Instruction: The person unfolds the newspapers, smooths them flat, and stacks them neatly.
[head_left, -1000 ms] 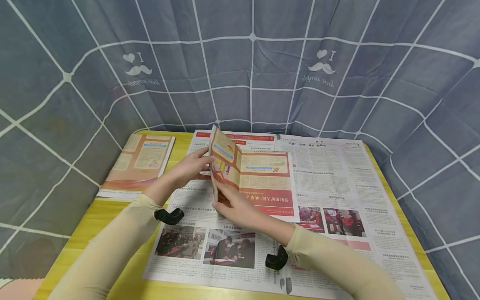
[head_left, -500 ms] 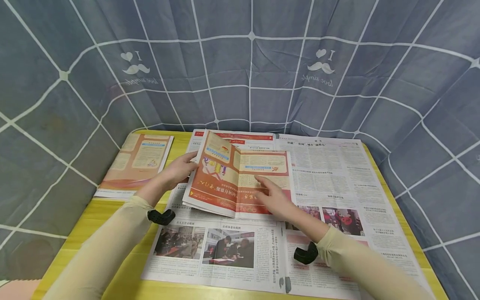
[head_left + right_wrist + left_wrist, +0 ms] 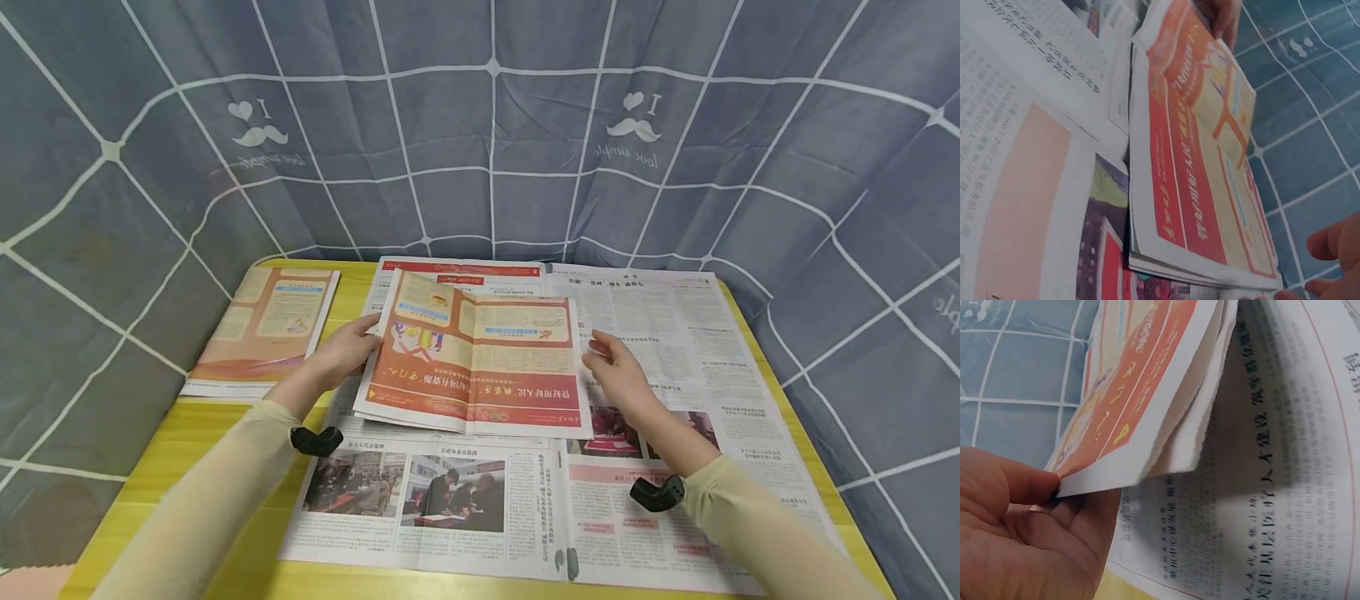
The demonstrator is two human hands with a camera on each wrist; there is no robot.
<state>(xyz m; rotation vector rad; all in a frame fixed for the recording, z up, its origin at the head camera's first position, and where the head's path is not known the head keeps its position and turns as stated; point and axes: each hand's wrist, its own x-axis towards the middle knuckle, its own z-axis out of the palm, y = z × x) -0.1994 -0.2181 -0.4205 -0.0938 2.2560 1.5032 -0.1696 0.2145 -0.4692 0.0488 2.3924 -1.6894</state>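
Observation:
A folded newspaper (image 3: 517, 367) with orange and red printing lies opened out over a larger spread newspaper (image 3: 675, 317). Its left half is lifted a little, and a crease runs down its middle. My left hand (image 3: 341, 354) pinches the left edge; in the left wrist view the thumb (image 3: 1032, 485) lies on top, with fingers beneath the sheets. My right hand (image 3: 624, 379) is beside the right edge, fingers loosely bent and nothing gripped. In the right wrist view that hand (image 3: 1335, 259) shows its thumb raised apart from the paper and its fingertips right at the edge.
Another folded orange newspaper (image 3: 262, 329) lies at the left on the yellow table (image 3: 161, 467). A grey curtain (image 3: 450, 125) with white lines hangs behind and along both sides. Black wrist cameras sit on both forearms.
The left half of the folded newspaper, earlier held nearly upright, has swung down to the left with my left hand. My right hand has slid across the paper to its right edge.

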